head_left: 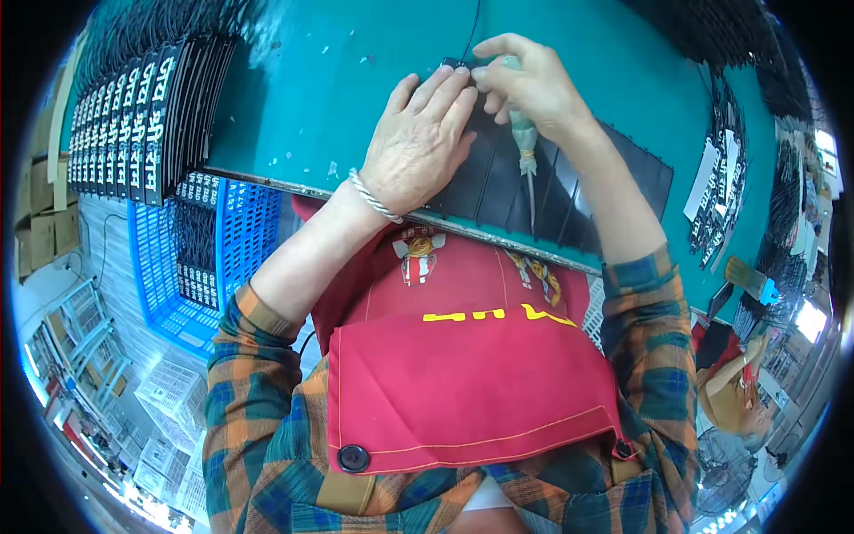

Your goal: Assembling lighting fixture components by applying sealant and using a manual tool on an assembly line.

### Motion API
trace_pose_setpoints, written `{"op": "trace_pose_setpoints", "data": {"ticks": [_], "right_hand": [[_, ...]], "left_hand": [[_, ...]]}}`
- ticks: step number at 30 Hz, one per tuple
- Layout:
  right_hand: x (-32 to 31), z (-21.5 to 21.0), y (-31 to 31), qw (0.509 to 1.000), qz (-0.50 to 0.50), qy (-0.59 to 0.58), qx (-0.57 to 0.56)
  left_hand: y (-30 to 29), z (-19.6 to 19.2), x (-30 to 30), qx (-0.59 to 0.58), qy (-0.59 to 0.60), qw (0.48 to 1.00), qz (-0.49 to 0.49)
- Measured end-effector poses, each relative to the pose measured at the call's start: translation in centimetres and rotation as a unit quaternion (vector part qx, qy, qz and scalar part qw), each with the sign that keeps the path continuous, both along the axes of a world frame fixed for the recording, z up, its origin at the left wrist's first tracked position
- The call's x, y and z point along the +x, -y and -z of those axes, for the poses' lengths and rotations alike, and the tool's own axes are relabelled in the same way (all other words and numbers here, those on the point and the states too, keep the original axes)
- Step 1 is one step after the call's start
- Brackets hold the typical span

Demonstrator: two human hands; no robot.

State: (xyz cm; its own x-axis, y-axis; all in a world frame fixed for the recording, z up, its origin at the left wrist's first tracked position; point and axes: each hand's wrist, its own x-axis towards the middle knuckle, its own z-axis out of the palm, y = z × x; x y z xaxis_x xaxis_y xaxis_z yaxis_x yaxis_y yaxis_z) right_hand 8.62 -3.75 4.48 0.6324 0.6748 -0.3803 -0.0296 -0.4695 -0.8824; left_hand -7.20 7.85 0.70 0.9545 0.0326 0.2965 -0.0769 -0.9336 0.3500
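Note:
My left hand (pixel 418 142) lies palm down with its fingers stretched together over a small black part (pixel 455 64), at the far end of a dark strip. A thin black wire (pixel 473 31) runs away from that part. My right hand (pixel 538 93) is closed round a translucent green squeeze bottle (pixel 523 133); its long thin nozzle (pixel 532 200) points back toward me. The thumb and forefinger of this hand meet beside the black part; anything pinched there is too small to make out. Several flat black strips (pixel 498 191) lie side by side beneath my hands, along the table's near edge.
On the green table (pixel 302 98), stacks of black strips with white print (pixel 116 133) stand at the left. More wired strips (pixel 721 187) and a brush (pixel 747 278) lie right. A blue crate (pixel 156 276) holding strips is below the table's left edge. Another person (pixel 738 383) is at the right.

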Motion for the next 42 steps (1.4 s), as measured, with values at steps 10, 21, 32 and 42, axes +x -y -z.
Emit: {"op": "trace_pose_setpoints", "data": {"ticks": [10, 21, 32, 42], "right_hand": [[1.9, -6.9, 2.2, 0.887, 0.239, 0.083, 0.387], [-2.2, -8.2, 7.7, 0.932, 0.066, 0.337, 0.12], [-3.9, -8.2, 11.3, 0.963, -0.057, 0.252, -0.073], [-3.7, -5.5, 8.6, 0.899, -0.066, 0.432, -0.015]], "left_hand": [[0.2, 0.9, 0.9, 0.029, 0.031, 0.999, -0.022], [0.1, 1.1, 0.9, 0.02, 0.043, 0.999, -0.027], [0.1, 1.2, 1.1, 0.016, 0.049, 0.998, -0.036], [0.1, 0.9, 1.3, 0.002, 0.065, 0.997, -0.047]]}}
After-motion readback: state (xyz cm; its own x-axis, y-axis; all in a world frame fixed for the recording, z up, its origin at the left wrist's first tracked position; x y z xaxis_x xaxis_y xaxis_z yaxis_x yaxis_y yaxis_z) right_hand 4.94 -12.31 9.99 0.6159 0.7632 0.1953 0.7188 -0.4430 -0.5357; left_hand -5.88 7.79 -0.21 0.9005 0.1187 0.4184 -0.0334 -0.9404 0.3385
